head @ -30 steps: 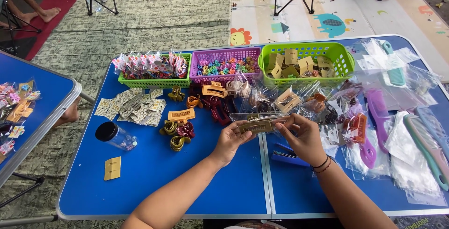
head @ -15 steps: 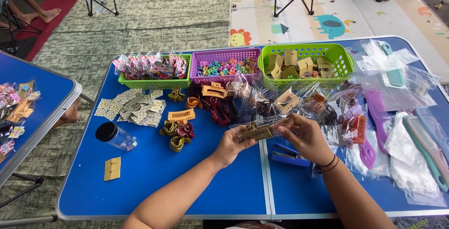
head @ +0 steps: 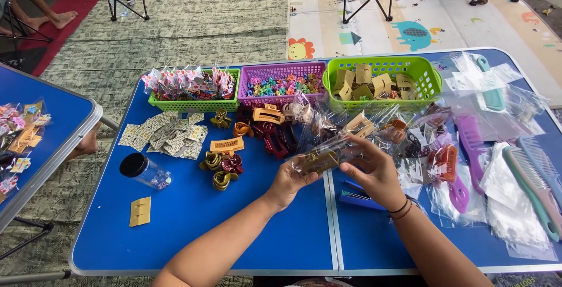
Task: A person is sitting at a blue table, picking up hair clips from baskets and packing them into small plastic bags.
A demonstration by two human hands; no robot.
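My left hand (head: 288, 183) and my right hand (head: 374, 171) together hold a clear plastic bag (head: 321, 157) with a gold-brown hair clip inside, just above the middle of the blue folding table (head: 193, 228). The left hand grips the bag's left end; the right hand's fingers pinch its right end and top. Loose hair claw clips (head: 221, 168) in gold, brown and dark red lie to the left of my hands. A blue stapler (head: 358, 197) lies on the table under my right hand.
Three baskets stand at the back: a green one (head: 188, 89) with bagged items, a purple one (head: 283, 82) with small colourful clips, a green one (head: 381, 81) with card pieces. Bagged combs (head: 530, 170) lie at right. A clear jar (head: 144, 170) and small cards (head: 165, 135) lie at left.
The bag with the clip has tilted a little and shifted slightly left and down between my hands; my right fingers have moved over its top.
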